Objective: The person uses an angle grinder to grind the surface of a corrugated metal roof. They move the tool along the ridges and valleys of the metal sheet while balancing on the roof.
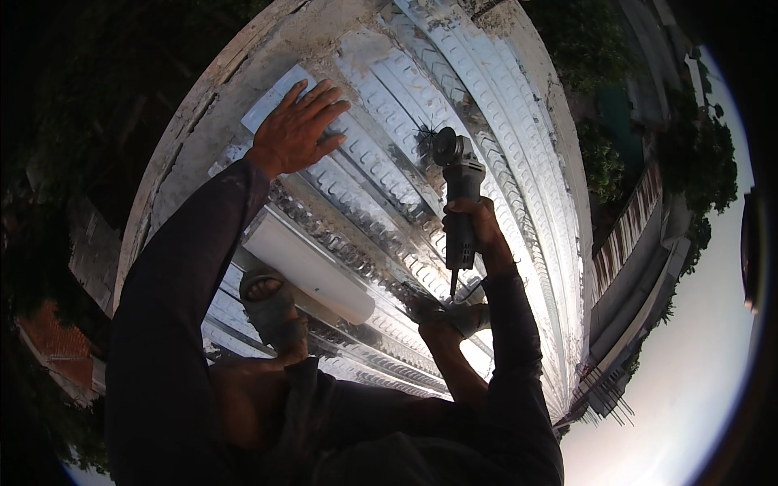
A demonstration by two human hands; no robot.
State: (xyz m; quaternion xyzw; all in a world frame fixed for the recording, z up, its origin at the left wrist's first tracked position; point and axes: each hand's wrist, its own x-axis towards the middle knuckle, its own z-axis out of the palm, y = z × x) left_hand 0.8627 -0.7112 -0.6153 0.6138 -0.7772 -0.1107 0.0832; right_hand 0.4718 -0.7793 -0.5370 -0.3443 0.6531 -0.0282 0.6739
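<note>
Left hand [301, 131] spreads over ribbed metal decking [381, 166], already laid; right hand [480, 223] wraps an angle grinder [463, 180] (disc [445, 147] seemingly clear); grinding looks unfinished.

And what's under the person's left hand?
The left hand is spread over a pale flat strip, whose end shows past it; ridged metal sheets lie alongside. Whatever is directly beneath the hand is covered, so how firmly it presses can't be told.

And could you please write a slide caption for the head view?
Left hand spread over a flat metal strip, right hand holding an angle grinder above ribbed metal decking.
</note>
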